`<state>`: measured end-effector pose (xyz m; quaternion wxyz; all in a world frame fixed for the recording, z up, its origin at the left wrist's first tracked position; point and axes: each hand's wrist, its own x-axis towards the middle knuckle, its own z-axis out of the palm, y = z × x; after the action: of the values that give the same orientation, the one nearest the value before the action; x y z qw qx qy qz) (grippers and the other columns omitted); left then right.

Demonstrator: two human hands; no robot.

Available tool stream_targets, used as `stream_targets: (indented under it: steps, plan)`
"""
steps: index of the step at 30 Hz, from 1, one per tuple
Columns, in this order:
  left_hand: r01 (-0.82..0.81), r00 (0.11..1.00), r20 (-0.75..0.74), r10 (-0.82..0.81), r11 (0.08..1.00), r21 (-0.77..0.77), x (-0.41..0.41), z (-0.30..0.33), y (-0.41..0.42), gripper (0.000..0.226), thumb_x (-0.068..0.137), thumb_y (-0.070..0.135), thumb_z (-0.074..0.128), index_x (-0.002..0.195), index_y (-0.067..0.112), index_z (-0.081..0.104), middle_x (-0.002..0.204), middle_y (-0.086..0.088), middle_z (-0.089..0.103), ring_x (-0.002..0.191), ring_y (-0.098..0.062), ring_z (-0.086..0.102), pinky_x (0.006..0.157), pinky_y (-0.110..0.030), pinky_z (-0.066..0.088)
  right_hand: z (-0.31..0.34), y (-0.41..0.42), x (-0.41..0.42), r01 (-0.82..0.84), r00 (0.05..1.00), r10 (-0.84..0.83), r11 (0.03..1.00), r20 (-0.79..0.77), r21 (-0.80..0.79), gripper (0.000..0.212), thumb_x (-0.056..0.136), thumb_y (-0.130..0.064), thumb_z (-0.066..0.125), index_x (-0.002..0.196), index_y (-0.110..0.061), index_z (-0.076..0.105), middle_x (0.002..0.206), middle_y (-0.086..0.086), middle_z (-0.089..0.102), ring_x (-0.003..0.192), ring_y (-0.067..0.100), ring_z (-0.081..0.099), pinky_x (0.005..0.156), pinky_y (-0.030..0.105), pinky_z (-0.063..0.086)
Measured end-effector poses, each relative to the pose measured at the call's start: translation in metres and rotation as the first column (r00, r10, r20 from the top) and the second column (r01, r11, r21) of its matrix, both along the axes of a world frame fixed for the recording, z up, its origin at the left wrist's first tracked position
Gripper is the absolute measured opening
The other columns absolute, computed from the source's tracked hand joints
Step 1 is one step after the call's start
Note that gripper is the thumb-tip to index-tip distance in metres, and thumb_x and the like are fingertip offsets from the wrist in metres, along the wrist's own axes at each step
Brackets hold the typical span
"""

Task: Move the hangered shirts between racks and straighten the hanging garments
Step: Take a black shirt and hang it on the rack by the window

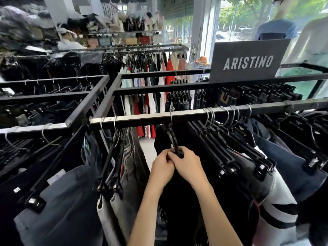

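A black hanger [173, 139] hangs by its metal hook from the near rack rail [177, 115], carrying a black garment [179, 201]. Both hands meet at the hanger's near end. My left hand [162, 167] pinches it from the left, and my right hand [189, 165] curls its fingers round it from the right. The black cloth hangs below my forearms and hides the hanger's lower edge. Grey trousers on clip hangers [113, 176] hang to the left; several black clip hangers [229, 150] with dark garments are packed to the right.
A grey ARISTINO sign [248, 62] stands on the rack's back rail. Another black rack [53, 96] adjoins on the left with dark clothes. Beyond, a far rail carries red, white and pastel garments [150, 96]. A mannequin in a blue shirt [276, 30] stands by the window at right.
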<state>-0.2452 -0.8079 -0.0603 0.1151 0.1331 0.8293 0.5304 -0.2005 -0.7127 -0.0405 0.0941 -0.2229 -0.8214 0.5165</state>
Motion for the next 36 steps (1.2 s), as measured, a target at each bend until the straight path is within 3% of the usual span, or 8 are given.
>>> stream_targets:
  steps: [5, 11, 16, 19, 22, 24, 27, 36]
  plan:
    - [-0.051, 0.997, 0.068, 0.041, 0.987, 0.152, -0.016, -0.006, -0.003, 0.037, 0.091, 0.003, 0.051, 0.107, 0.032, 0.067, 0.104, 0.011, 0.072, 0.103, -0.012, 0.068, 0.100, -0.037, 0.051, 0.001, 0.004, -0.006, -0.068, 0.998, 0.068, 0.997, 0.017, 0.045, 0.034, 0.099, -0.032, 0.059, 0.133, -0.028, 0.064, 0.117, -0.003, 0.071, 0.109, 0.012, 0.062, 0.083, 0.021, 0.041]
    - [0.021, 0.996, 0.078, -0.043, 0.964, 0.265, -0.027, -0.014, -0.009, 0.044, 0.094, -0.002, 0.053, 0.104, 0.039, 0.067, 0.110, 0.005, 0.073, 0.108, -0.011, 0.067, 0.105, -0.040, 0.049, 0.009, 0.012, -0.013, -0.092, 0.995, 0.087, 0.984, 0.039, 0.152, 0.032, 0.096, -0.026, 0.057, 0.125, -0.033, 0.070, 0.108, 0.002, 0.074, 0.108, 0.023, 0.065, 0.092, 0.034, 0.051]
    - [0.041, 0.994, 0.076, -0.079, 0.911, 0.411, -0.022, 0.001, -0.014, 0.026, 0.099, 0.007, 0.054, 0.113, 0.025, 0.068, 0.109, 0.001, 0.071, 0.086, -0.010, 0.068, 0.081, -0.026, 0.058, 0.033, 0.031, -0.004, -0.199, 0.980, 0.199, 0.977, 0.010, 0.073, 0.024, 0.096, -0.021, 0.064, 0.113, -0.031, 0.076, 0.101, -0.004, 0.077, 0.105, 0.016, 0.069, 0.099, 0.032, 0.051]
    - [0.070, 0.982, 0.119, -0.148, 0.864, 0.499, -0.021, 0.011, -0.019, 0.027, 0.100, 0.014, 0.055, 0.124, 0.020, 0.066, 0.112, -0.003, 0.072, 0.085, -0.018, 0.068, 0.078, -0.033, 0.059, 0.047, 0.049, 0.003, -0.273, 0.962, 0.273, 0.962, -0.001, -0.023, 0.025, 0.097, -0.013, 0.065, 0.117, -0.023, 0.076, 0.110, -0.003, 0.077, 0.111, 0.013, 0.069, 0.106, 0.030, 0.049]
    - [0.142, 0.918, 0.210, -0.336, 0.773, 0.618, -0.022, 0.021, -0.021, 0.033, 0.098, 0.018, 0.056, 0.130, 0.017, 0.063, 0.114, -0.006, 0.072, 0.095, -0.025, 0.069, 0.082, -0.039, 0.057, 0.061, 0.076, 0.009, -0.329, 0.940, 0.336, 0.939, 0.060, -0.098, 0.030, 0.097, -0.009, 0.065, 0.124, -0.016, 0.073, 0.118, 0.002, 0.075, 0.116, 0.016, 0.068, 0.103, 0.027, 0.051]
    - [0.189, 0.846, 0.249, -0.471, 0.702, 0.686, -0.019, 0.027, -0.018, 0.041, 0.093, 0.020, 0.058, 0.133, 0.014, 0.060, 0.116, -0.008, 0.071, 0.102, -0.027, 0.067, 0.088, -0.041, 0.054, 0.067, 0.094, 0.016, -0.347, 0.922, 0.368, 0.924, 0.124, -0.160, 0.032, 0.094, -0.015, 0.069, 0.126, -0.015, 0.071, 0.120, 0.011, 0.074, 0.116, 0.028, 0.068, 0.101, 0.036, 0.054]
    - [0.234, 0.751, 0.247, -0.612, 0.597, 0.767, -0.007, 0.032, -0.009, 0.047, 0.090, 0.021, 0.056, 0.137, 0.014, 0.057, 0.118, -0.008, 0.068, 0.107, -0.025, 0.064, 0.095, -0.040, 0.050, 0.079, 0.117, 0.028, -0.318, 0.924, 0.347, 0.931, 0.162, -0.180, 0.033, 0.087, -0.020, 0.075, 0.118, -0.007, 0.072, 0.109, 0.017, 0.075, 0.095, 0.030, 0.074, 0.088, 0.042, 0.058]
    - [0.384, 0.695, 0.108, -0.711, 0.494, 0.780, 0.025, 0.064, 0.031, 0.043, 0.099, 0.024, 0.048, 0.141, 0.015, 0.054, 0.121, -0.008, 0.064, 0.116, -0.024, 0.060, 0.097, -0.039, 0.047, 0.120, 0.157, 0.082, -0.326, 0.932, 0.343, 0.933, 0.112, -0.150, 0.051, 0.087, -0.021, 0.076, 0.130, 0.002, 0.063, 0.125, 0.030, 0.065, 0.115, 0.048, 0.062, 0.105, 0.055, 0.048]
